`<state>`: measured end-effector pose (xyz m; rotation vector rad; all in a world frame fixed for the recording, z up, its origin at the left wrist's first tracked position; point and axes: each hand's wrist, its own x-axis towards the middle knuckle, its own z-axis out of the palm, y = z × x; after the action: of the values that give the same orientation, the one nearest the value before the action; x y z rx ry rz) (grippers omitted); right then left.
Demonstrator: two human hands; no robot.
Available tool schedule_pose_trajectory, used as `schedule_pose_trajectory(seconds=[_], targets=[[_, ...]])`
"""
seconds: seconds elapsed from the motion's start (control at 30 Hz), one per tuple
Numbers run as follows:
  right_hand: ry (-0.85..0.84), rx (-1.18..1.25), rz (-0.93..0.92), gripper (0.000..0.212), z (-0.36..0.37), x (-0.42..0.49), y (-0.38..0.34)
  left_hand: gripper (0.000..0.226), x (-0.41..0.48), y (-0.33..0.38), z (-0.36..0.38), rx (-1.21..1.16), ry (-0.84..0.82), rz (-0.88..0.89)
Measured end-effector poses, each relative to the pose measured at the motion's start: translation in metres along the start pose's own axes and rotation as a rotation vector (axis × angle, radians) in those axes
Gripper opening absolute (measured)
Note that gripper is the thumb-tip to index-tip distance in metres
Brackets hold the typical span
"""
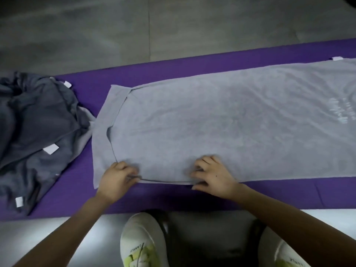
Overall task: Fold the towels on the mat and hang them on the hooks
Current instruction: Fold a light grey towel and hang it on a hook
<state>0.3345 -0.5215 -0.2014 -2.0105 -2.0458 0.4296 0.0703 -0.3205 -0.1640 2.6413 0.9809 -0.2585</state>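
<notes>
My left hand [117, 178] and right hand [212, 176] pinch the near edge of the grey towel [221, 120], flat on the purple mat [173, 74]. Its 2 layers look offset at the left end, so catching just 1 could skew the fold.

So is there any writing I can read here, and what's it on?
"CANHUE", roughly, on the left shoe tongue; last letters uncertain.
Right shoe: a similar word, too blurred to read.
Light grey towel: pale print near its right end, unreadable.
White tags on the dark towels: no text can be made out.
</notes>
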Motion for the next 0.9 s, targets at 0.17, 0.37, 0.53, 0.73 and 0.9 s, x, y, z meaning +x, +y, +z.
schedule_pose_trajectory(seconds=[0.17,0.37,0.53,0.73,0.9], targets=[[0.082,-0.040,-0.028,0.026,0.013,0.012,-0.013,0.018,-0.015,-0.027,0.005,-0.020,0.019,0.062],[0.045,0.145,0.003,0.031,0.008,0.011,-0.023,0.018,-0.024,-0.042,0.007,-0.069,0.097,0.154],[-0.064,0.030,-0.067,0.033,0.010,0.000,-0.030,0.031,-0.049,-0.044,0.009,-0.033,0.012,0.273],[-0.034,0.080,-0.105,0.031,-0.003,0.019,-0.033,0.020,-0.038,-0.043,0.001,-0.343,-0.079,-0.002],[0.063,0.188,0.027,0.031,-0.017,0.065,-0.029,0.013,0.017,-0.041,-0.021,-0.288,0.228,-0.274]])
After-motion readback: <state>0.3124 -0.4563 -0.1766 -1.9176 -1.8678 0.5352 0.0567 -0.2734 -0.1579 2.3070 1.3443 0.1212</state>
